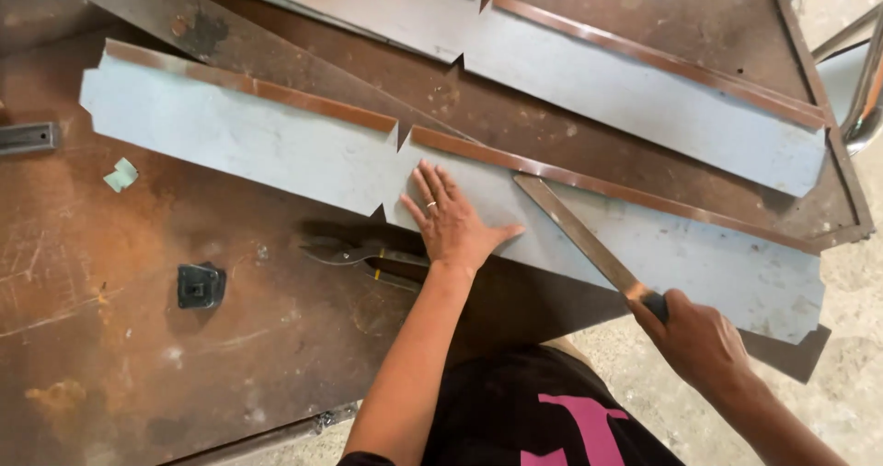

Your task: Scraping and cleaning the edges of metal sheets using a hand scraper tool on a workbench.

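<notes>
A single head-worn camera looks steeply down from above the person's chest onto a rusty steel desk (138, 337), close enough that both forearms enter from the bottom edge. It faces forward across the desk, whose far corner and the concrete floor (846, 245) show at right.

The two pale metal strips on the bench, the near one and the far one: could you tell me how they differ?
The near strip is pressed flat by the left hand, while the right hand lays a flat tool across it; the far strip lies untouched. The near strip overhangs the bench; the far strip doesn't. Both have rusty folded edges and V-notches.
</notes>
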